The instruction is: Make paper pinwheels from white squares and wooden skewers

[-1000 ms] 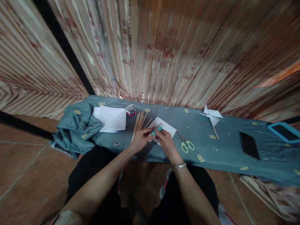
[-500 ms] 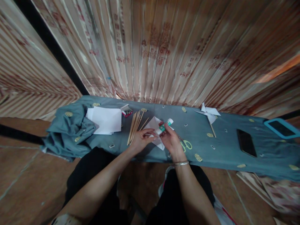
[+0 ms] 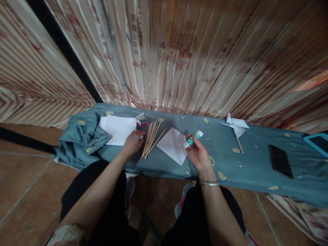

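Note:
My right hand (image 3: 199, 155) is closed around a green and white glue stick (image 3: 193, 139), tilted above the right corner of a white paper square (image 3: 172, 146). The square lies flat, with diagonal lines running in from its corners. Between the white paper stack and the wooden sticks (image 3: 151, 139), my left hand (image 3: 133, 142) is closed, fingertips pinching a small white piece (image 3: 141, 137) that looks like the glue stick cap. Scissors (image 3: 211, 161) with a yellow-green handle lie mostly hidden behind my right hand.
On the cloth-covered table (image 3: 179, 172) are a stack of white paper (image 3: 119, 128), a small red box of pins (image 3: 142, 122), a paper pinwheel (image 3: 235, 125) on a stick, a black phone (image 3: 280, 160) and a blue-framed tablet (image 3: 317, 142). A striped curtain (image 3: 169, 85) hangs behind.
My hands have moved apart. The left has gone left past the wooden sticks with a small white piece; the right has shifted right with the glue stick, uncovering the paper square.

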A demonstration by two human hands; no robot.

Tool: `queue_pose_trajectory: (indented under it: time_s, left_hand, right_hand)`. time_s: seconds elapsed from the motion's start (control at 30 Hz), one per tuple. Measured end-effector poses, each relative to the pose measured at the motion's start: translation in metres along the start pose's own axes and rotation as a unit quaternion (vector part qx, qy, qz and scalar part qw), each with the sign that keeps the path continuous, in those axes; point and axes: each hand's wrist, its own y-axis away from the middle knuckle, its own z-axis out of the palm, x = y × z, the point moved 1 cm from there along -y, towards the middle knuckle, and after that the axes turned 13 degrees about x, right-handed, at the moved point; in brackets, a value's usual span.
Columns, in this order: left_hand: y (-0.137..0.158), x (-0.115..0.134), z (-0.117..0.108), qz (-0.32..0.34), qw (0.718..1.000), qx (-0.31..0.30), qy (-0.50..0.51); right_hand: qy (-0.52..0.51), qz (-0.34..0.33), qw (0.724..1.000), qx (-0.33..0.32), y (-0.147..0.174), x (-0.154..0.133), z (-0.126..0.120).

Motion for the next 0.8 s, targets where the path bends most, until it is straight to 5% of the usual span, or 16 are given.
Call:
queue_pose_trajectory:
  time_s: [0.57,0.7,0.8]
  left_hand:
    - [0.013,-0.012,-0.012,0.003,1.0,0.016,0.021]
    - [0.015,0.013,-0.017,0.052,0.994,0.086,0.051]
    - [0.023,0.053,-0.007,0.161,0.978,0.023,0.129]
  right_hand:
    - [0.009,-0.016,1.0,0.013,0.002,-0.008,-0.009]
    - [0.034,-0.058,0.997,0.04,-0.003,-0.012,-0.016]
    - [0.05,-0.065,0.995,0.056,-0.008,-0.015,-0.02]
